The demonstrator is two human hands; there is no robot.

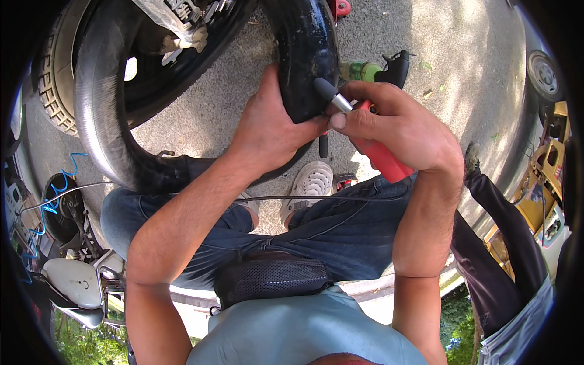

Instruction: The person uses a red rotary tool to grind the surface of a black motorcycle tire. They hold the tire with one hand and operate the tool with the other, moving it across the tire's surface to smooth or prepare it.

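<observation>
Inner tube (307, 55), black and looped, ran under the left hand (271, 125), whose fingers were wrapped round it and pressed shut, thumb on the near side. Just right of those fingers, the right hand (401, 125) held a red-handled tool (377, 152), fingers curled tight on the grip and thumb pinching its metal shank, the dark tip (324, 88) touching the rubber (beside the left thumb). Doing this well probably called for a firm left-hand brace and light, steady tool pressure.
</observation>
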